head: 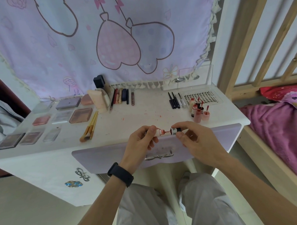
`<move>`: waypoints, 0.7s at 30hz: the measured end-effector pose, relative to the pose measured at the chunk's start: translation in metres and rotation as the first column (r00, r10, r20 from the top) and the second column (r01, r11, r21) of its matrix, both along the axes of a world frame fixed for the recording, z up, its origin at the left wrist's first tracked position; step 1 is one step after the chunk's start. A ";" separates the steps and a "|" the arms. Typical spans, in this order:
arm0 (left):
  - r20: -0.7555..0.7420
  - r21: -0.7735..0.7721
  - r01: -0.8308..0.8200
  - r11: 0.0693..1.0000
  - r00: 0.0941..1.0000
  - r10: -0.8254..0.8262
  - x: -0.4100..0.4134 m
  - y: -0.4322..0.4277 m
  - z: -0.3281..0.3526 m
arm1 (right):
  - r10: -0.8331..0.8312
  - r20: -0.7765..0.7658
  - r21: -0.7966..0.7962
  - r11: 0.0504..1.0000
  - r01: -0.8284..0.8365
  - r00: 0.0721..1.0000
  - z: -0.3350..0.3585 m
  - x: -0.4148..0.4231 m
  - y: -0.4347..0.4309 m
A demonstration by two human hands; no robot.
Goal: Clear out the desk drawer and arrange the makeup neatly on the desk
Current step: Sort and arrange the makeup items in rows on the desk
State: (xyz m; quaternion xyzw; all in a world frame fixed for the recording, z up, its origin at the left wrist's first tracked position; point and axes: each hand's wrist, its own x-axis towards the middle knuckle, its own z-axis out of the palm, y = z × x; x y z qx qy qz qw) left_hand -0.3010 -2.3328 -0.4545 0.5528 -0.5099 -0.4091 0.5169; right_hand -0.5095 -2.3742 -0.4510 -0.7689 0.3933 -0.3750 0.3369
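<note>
Grey-trousered knees [165, 205] sit below the drawer [103, 156]. Just above it, over the desk's [127, 120] front edge, the left hand [139, 143] pinches the pale half of a lip gloss [159, 132]. The right hand [195, 139] pinches its black-and-white half [175, 130], with a red stem bridging them. I'd keep both halves in line, twist until snug, then stand it with the glosses [199, 112] near the right edge.
</note>
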 end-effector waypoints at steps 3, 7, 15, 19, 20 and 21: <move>0.004 -0.002 -0.013 1.000 1.000 0.013 0.002 0.000 0.001 | -0.018 -0.019 -0.062 0.998 0.017 1.000 0.000 -0.002 0.001; 0.001 0.015 -0.010 1.000 1.000 0.010 0.002 0.001 0.002 | -0.030 -0.068 -0.124 0.992 0.022 0.997 -0.001 -0.003 0.000; -0.021 0.049 -0.024 0.998 0.999 0.025 0.005 -0.001 0.004 | -0.116 -0.199 -0.448 0.894 0.015 0.973 -0.002 -0.007 0.005; -0.034 0.064 -0.014 0.998 0.999 0.017 0.005 -0.001 0.004 | -0.132 -0.213 -0.561 0.828 -0.010 0.968 -0.001 -0.008 0.005; -0.039 0.065 -0.013 0.998 0.999 0.016 0.004 -0.001 0.005 | -0.140 -0.222 -0.568 0.823 -0.011 0.965 0.000 -0.008 0.005; -0.045 0.068 -0.012 0.998 0.999 0.015 0.004 -0.001 0.005 | -0.149 -0.228 -0.568 0.823 -0.008 0.962 0.000 -0.009 0.004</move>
